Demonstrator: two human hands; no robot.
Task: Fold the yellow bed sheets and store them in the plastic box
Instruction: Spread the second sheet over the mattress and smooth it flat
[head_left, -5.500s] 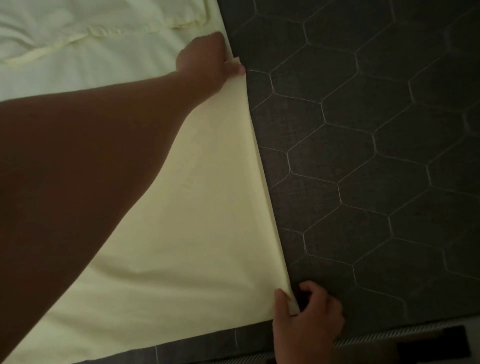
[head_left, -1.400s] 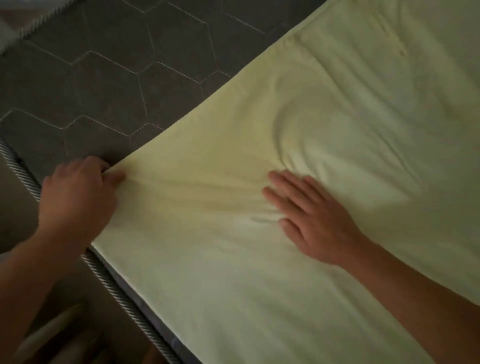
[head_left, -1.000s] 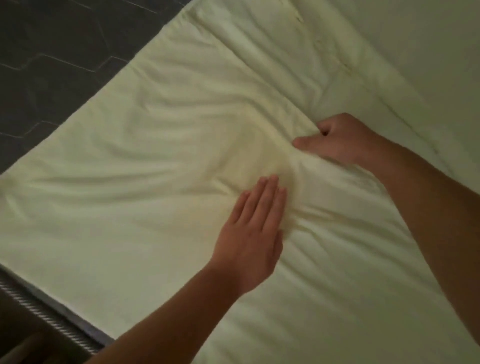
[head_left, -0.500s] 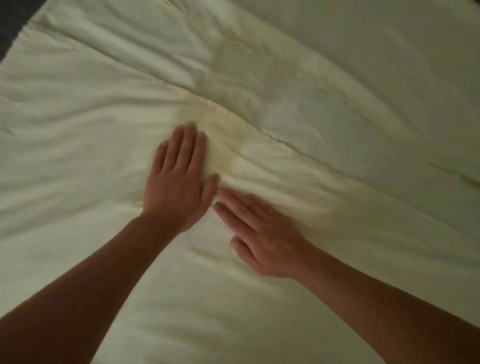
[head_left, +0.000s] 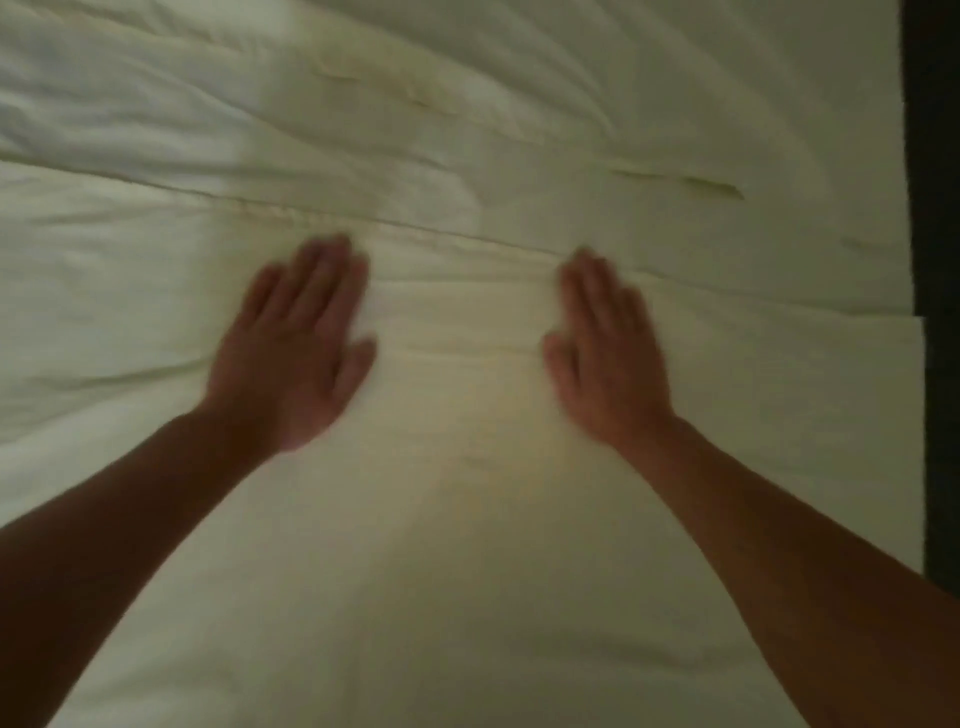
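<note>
Lying flat and straight, the fingers (head_left: 322, 280) of the left hand (head_left: 291, 353) press down on the yellow bed sheet (head_left: 467, 519), held close together with the thumb angled out to the right. The right hand (head_left: 608, 353) does the same a little way to the right, its fingers straight and together, palm down on the cloth, holding nothing. Both hands are blurred, so finer detail of the fingertips cannot be told. The two hands are apart, with a band of lightly rippled cloth between them.

Just beyond the fingertips, a long fold edge (head_left: 415, 228) runs from left to right across the sheet, and the hands rest on the nearer layer just short of it. Farther off, the cloth is creased into soft wrinkles that fan toward the far right. Near the viewer the sheet lies smoother, and both bare forearms reach in over it from the near left and near right corners.

Along the right side, the sheet ends in a straight edge with a small step in it, and a dark strip of mattress (head_left: 935, 208) shows beside it.
</note>
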